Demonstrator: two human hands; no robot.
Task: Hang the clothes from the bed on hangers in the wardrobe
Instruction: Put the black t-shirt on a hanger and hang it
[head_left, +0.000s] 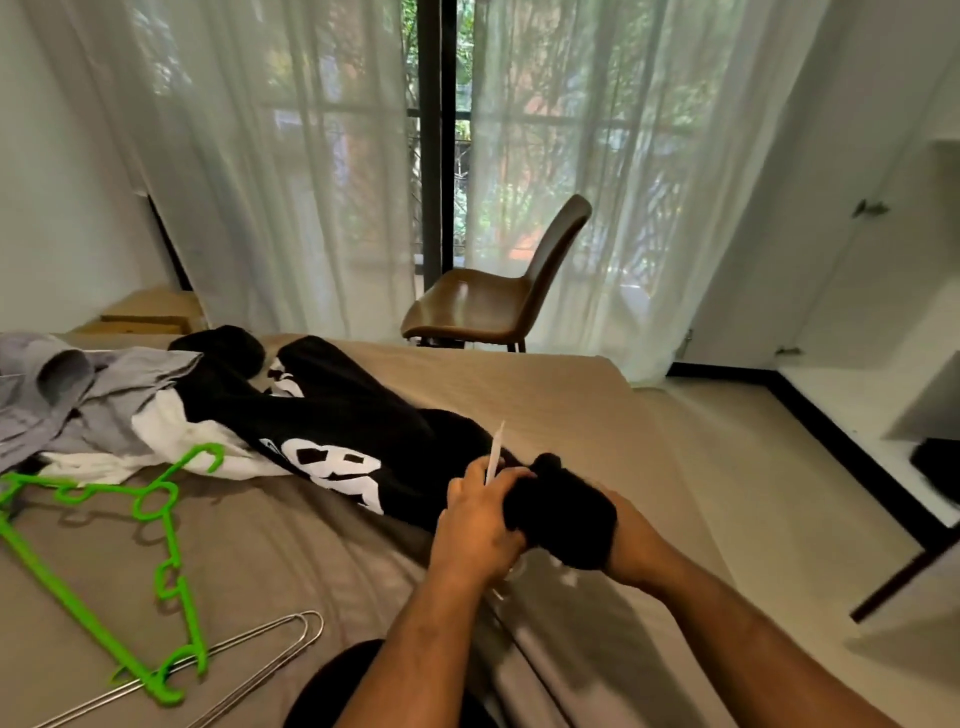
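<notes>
Across the bed (545, 395) a long black garment (332, 415) stretched from the hands away toward 10 o'clock, its far end lying over a heap of grey and white clothes (104, 395). The wardrobe (883, 312) stood open at 3 o'clock. A green hanger (78, 605) lay at 8 o'clock, its hook just beside the white cloth, with wire hangers (306, 617) under its lower end.

The left hand (478, 525) was curled round a white hanger (496, 447) and a fold of the garment's near end. The right hand (628, 540) was buried to the wrist in that bunched end, so I could not tell whether it gripped.

The likeliest fault was the thick wad slipping off the thin hanger, as only one end was gathered. Lifting now would probably drag the long tail over the heap, pulling the other clothes with it or catching the green hook. The white hanger might also twist under uneven weight.
</notes>
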